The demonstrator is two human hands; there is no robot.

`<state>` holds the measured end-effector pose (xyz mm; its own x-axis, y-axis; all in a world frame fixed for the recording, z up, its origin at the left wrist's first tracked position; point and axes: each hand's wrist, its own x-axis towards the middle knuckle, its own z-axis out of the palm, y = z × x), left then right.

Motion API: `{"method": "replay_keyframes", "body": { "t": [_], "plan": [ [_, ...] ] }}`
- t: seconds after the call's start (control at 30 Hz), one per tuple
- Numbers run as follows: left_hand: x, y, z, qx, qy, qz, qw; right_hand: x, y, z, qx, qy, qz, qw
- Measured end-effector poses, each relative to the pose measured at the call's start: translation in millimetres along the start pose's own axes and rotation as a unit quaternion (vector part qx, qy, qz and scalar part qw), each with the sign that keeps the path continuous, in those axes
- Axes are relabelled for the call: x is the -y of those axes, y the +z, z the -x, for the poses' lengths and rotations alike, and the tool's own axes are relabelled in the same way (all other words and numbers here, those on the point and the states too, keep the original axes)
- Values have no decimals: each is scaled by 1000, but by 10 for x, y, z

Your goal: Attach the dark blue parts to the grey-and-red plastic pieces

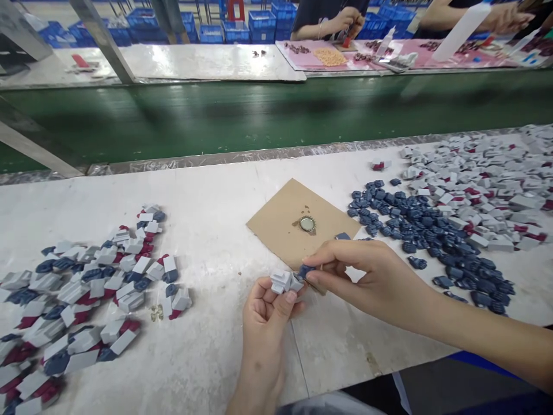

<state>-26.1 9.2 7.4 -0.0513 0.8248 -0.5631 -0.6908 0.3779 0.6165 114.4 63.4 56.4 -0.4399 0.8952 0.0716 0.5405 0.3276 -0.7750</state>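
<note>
My left hand (266, 325) pinches a small light-grey plastic part (281, 281) between thumb and fingers, just in front of a brown cardboard square. Close against its right side, my right hand (352, 265) grips a dark-blue plastic piece (305, 270) with thumb and forefinger. The two pieces meet or nearly meet; whether they are joined I cannot tell. On the cardboard (276, 216) lies a crimped metal bottle cap (307, 223) with wet-looking brown spots around it. Another dark-blue piece (343, 236) rests at the cardboard's right edge, partly behind my right hand.
Loose dark-blue pieces (401, 219) spread at the right, beside a large heap of grey and maroon parts (484, 178). Grey, maroon and blue assemblies (95, 282) lie at the left. Beyond a green conveyor belt (242, 112), co-workers' hands (343, 22) work over a pink-covered table.
</note>
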Motion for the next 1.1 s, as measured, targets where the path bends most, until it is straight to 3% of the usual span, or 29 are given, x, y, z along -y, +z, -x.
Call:
{"method": "replay_keyframes", "body": {
  "t": [0.27,0.5,0.67,0.77,0.83,0.93,1.0,1.1],
  "plan": [
    [13,0,-13,2,-5,-8,1000,12,0,-2,2,-24,34,999],
    [82,5,10,4,48,-33,998,-39,82,59,10,-91,47,995],
    [122,-1,4,-6,65,-62,996,-133,119,84,-7,-24,-58,998],
    [125,11,2,12,59,-85,995,-117,118,-27,-80,48,-131,987],
    [122,13,7,26,61,-98,993,-76,158,-132,-120,133,-221,959],
    [126,-3,11,43,66,-133,988,-20,282,-246,-63,255,-359,896],
    [145,-20,7,47,71,-161,983,-8,382,-258,-33,280,-398,873],
    [189,-43,9,53,88,-184,977,-5,509,-198,-54,252,-416,872]
  ]
}}
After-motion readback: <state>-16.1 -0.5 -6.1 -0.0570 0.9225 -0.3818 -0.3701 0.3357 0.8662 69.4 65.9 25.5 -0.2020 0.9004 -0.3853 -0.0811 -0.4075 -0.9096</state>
